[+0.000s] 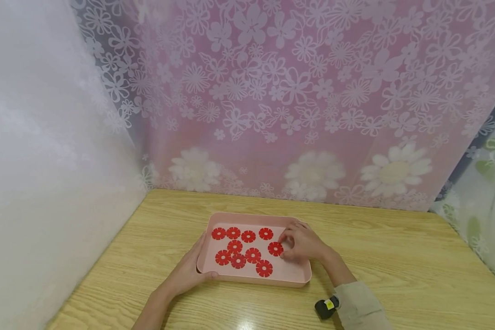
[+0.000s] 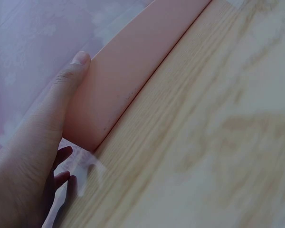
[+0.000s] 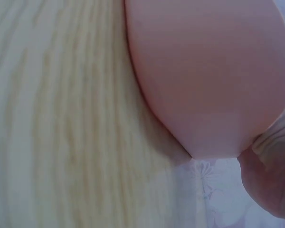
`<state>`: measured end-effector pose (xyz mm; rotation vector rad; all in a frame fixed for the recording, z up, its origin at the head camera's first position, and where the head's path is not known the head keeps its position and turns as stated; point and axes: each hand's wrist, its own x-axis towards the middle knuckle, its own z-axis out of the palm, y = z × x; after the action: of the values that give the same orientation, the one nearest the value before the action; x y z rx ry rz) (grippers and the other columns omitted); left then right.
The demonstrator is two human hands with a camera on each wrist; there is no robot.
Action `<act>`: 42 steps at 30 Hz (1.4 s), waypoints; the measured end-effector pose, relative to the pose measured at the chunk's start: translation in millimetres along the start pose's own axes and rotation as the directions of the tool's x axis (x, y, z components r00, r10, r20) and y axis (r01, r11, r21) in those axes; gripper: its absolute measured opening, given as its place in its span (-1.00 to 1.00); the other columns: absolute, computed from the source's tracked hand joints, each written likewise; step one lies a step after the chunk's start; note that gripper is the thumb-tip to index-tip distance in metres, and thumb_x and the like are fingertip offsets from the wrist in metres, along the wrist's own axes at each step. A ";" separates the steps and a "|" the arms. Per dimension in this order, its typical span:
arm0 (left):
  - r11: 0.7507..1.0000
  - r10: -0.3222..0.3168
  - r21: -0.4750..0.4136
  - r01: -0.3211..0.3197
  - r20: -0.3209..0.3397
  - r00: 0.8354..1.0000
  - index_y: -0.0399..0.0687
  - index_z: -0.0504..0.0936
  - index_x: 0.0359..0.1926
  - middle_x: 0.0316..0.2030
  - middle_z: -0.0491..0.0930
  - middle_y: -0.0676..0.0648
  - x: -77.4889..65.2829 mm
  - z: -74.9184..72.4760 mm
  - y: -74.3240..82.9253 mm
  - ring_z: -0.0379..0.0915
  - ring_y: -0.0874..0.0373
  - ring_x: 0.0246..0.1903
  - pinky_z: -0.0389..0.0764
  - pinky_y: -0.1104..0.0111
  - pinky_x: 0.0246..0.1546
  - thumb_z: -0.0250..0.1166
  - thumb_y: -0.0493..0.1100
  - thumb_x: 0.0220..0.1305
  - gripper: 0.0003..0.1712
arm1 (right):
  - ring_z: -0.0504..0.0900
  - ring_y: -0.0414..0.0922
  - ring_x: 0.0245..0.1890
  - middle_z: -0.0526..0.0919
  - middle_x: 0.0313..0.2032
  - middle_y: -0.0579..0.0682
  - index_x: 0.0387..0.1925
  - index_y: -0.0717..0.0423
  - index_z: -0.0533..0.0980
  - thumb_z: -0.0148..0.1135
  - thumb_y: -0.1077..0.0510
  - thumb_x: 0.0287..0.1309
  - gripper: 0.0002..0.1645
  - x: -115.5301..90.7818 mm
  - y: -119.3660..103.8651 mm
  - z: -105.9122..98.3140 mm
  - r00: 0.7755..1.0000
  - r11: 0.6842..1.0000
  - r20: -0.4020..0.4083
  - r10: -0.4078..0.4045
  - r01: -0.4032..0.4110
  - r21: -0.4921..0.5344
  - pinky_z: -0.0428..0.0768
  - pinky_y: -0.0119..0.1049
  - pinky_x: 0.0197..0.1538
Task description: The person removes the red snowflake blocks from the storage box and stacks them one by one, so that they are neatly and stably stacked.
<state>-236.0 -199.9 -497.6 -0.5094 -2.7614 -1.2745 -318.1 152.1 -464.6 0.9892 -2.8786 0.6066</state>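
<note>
A shallow pink tray (image 1: 255,278) lies on the table with several red notched plastic discs (image 1: 238,261), each with a central hole, flat on its floor. My left hand (image 1: 188,270) holds the tray's left end, the thumb on the front wall and the fingers along the left side. In the left wrist view, that thumb (image 2: 78,64) rests against the tray wall (image 2: 118,71). Over the tray's right part, my right hand (image 1: 301,242) bends thumb and index finger about the edge of the rightmost disc (image 1: 275,249). The right wrist view shows mostly the tray's outer wall (image 3: 209,80), with part of the hand (image 3: 270,180).
The wood-grain table (image 1: 396,266) extends around the tray. A flowered pink curtain (image 1: 272,114) hangs behind it, and a white sheet (image 1: 57,151) closes the left side. A black device (image 1: 325,308) with a yellow label is at my right wrist, beside the sleeve (image 1: 359,305).
</note>
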 end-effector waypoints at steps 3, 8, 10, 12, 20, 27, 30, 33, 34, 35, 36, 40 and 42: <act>1.000 0.012 -0.007 -0.012 -0.003 1.000 0.00 -0.16 0.44 0.40 -0.12 -0.03 -0.4 -0.2 0.5 -0.17 -0.01 0.32 0.06 -0.06 0.17 0.41 0.24 -0.13 0.27 | 0.27 0.06 0.16 0.46 -0.28 -0.23 -0.39 -0.13 0.57 0.46 -0.12 -0.27 -0.66 0.0 -1.4 -0.6 1.000 1.000 0.007 -0.001 0.002 -0.017 0.02 0.08 0.20; 1.000 0.003 -0.002 -0.003 0.004 1.000 0.01 -0.18 0.45 0.40 -0.14 0.00 0.3 -0.1 -0.5 -0.18 0.01 0.32 0.05 -0.04 0.18 0.41 0.25 -0.13 0.28 | 0.33 0.02 0.10 0.47 -0.31 -0.23 -0.42 -0.10 0.58 0.46 -0.14 -0.28 -0.64 -0.2 -7.5 -3.0 1.000 1.000 0.008 0.000 0.000 -0.028 0.04 0.08 0.19; 1.000 -0.004 -0.002 0.004 0.010 1.000 0.03 -0.18 0.45 0.40 -0.15 0.02 0.7 -0.3 -0.3 -0.18 0.02 0.33 0.05 -0.03 0.18 0.41 0.25 -0.13 0.28 | 0.36 0.00 0.06 0.46 -0.32 -0.23 -0.43 -0.09 0.58 0.47 -0.15 -0.30 -0.64 -0.5 -9.7 -3.4 1.000 0.999 0.003 0.008 -0.008 -0.031 0.06 0.08 0.19; 1.000 -0.009 0.000 0.009 0.013 1.000 0.03 -0.19 0.45 0.40 -0.15 0.03 0.9 -0.4 0.0 -0.19 0.03 0.33 0.04 -0.03 0.18 0.40 0.26 -0.13 0.28 | 0.36 -0.03 0.03 0.45 -0.33 -0.24 -0.43 -0.10 0.57 0.46 -0.15 -0.30 -0.64 -0.5 -10.2 -2.5 1.000 0.999 -0.002 0.014 -0.014 -0.042 0.08 0.07 0.18; 1.000 0.006 -0.008 -0.006 0.008 1.000 0.01 -0.18 0.45 0.40 -0.14 0.00 1.2 0.0 -1.7 -0.18 0.04 0.32 0.04 -0.03 0.18 0.41 0.24 -0.13 0.28 | 0.38 -0.05 -0.02 0.44 -0.35 -0.23 -0.45 -0.08 0.56 0.46 -0.11 -0.28 -0.67 -0.3 -9.7 0.9 1.000 0.999 -0.026 0.009 -0.011 -0.052 0.13 0.06 0.16; 1.000 0.015 -0.015 -0.015 0.003 1.000 0.00 -0.17 0.44 0.40 -0.13 0.02 1.6 0.3 -1.7 -0.17 0.05 0.32 0.04 -0.02 0.19 0.42 0.25 -0.14 0.29 | 0.37 0.03 0.05 0.45 -0.35 -0.21 -0.47 -0.07 0.56 0.48 -0.12 -0.28 -0.66 -0.7 -10.3 0.9 0.999 0.998 -0.050 -0.009 0.006 -0.064 0.12 0.08 0.17; 1.000 0.013 -0.012 -0.014 -0.001 1.000 0.01 -0.17 0.44 0.39 -0.13 0.03 1.3 0.5 -1.8 -0.16 0.05 0.32 0.05 -0.02 0.18 0.42 0.25 -0.15 0.29 | 0.38 0.02 0.04 0.44 -0.38 -0.22 -0.48 -0.07 0.56 0.47 -0.12 -0.27 -0.67 -0.7 -9.8 1.5 0.999 0.997 -0.051 -0.007 0.003 -0.079 0.12 0.07 0.17; 1.000 0.022 -0.015 -0.022 -0.011 1.000 -0.01 -0.16 0.44 0.39 -0.11 -0.01 0.9 0.8 -1.8 -0.15 0.02 0.32 0.06 -0.04 0.17 0.43 0.24 -0.15 0.29 | 0.40 -0.01 0.01 0.42 -0.40 -0.23 -0.48 -0.08 0.55 0.47 -0.12 -0.26 -0.68 -0.8 -10.1 1.7 0.999 0.996 -0.044 0.007 -0.011 -0.086 0.13 0.06 0.17; 1.000 0.022 -0.016 -0.023 -0.014 1.000 -0.01 -0.15 0.44 0.39 -0.11 -0.02 0.7 0.8 -1.6 -0.15 0.02 0.32 0.06 -0.04 0.17 0.43 0.24 -0.16 0.29 | 0.41 0.00 0.00 0.41 -0.41 -0.23 -0.49 -0.07 0.55 0.47 -0.11 -0.26 -0.68 -0.8 -10.1 1.7 0.999 0.996 -0.043 0.008 -0.011 -0.087 0.13 0.07 0.17; 0.999 0.028 -0.017 -0.028 -0.017 0.999 -0.02 -0.15 0.44 0.39 -0.10 -0.03 0.6 0.9 -1.5 -0.15 0.00 0.32 0.06 -0.05 0.17 0.43 0.24 -0.16 0.29 | 0.41 -0.01 -0.01 0.41 -0.41 -0.24 -0.49 -0.07 0.55 0.47 -0.11 -0.26 -0.68 -0.8 -10.3 1.6 0.999 0.996 -0.042 0.013 -0.016 -0.085 0.13 0.06 0.17; 0.999 0.028 -0.019 -0.029 -0.020 0.999 -0.03 -0.14 0.44 0.39 -0.10 -0.04 0.5 0.9 -1.3 -0.14 0.00 0.32 0.06 -0.05 0.17 0.43 0.24 -0.16 0.29 | 0.41 -0.02 -0.01 0.41 -0.42 -0.24 -0.49 -0.07 0.55 0.46 -0.11 -0.26 -0.68 -0.7 -10.4 1.6 0.999 0.996 -0.042 0.018 -0.021 -0.082 0.12 0.05 0.17; 1.000 0.013 -0.019 -0.013 -0.009 1.000 0.00 -0.16 0.44 0.39 -0.11 -0.01 0.7 0.8 -0.7 -0.16 0.03 0.32 0.05 -0.04 0.18 0.43 0.25 -0.16 0.29 | 0.41 -0.05 -0.06 0.41 -0.44 -0.25 -0.50 -0.05 0.53 0.46 -0.09 -0.27 -0.68 -0.9 -10.3 1.7 0.998 0.997 -0.057 0.018 -0.022 -0.069 0.13 0.05 0.17; 1.000 0.006 -0.022 -0.006 -0.003 1.000 0.01 -0.17 0.44 0.39 -0.12 0.01 1.1 0.8 -0.5 -0.16 0.04 0.32 0.05 -0.03 0.18 0.42 0.24 -0.15 0.29 | 0.42 -0.09 -0.11 0.42 -0.45 -0.24 -0.49 -0.04 0.52 0.45 -0.07 -0.27 -0.68 -1.2 -10.0 1.8 0.997 0.998 -0.072 0.018 -0.022 -0.058 0.14 0.05 0.16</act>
<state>-237.1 -199.3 -498.3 -0.5170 -2.7442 -1.3042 -310.9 145.0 -463.0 0.9129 -2.8294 0.5436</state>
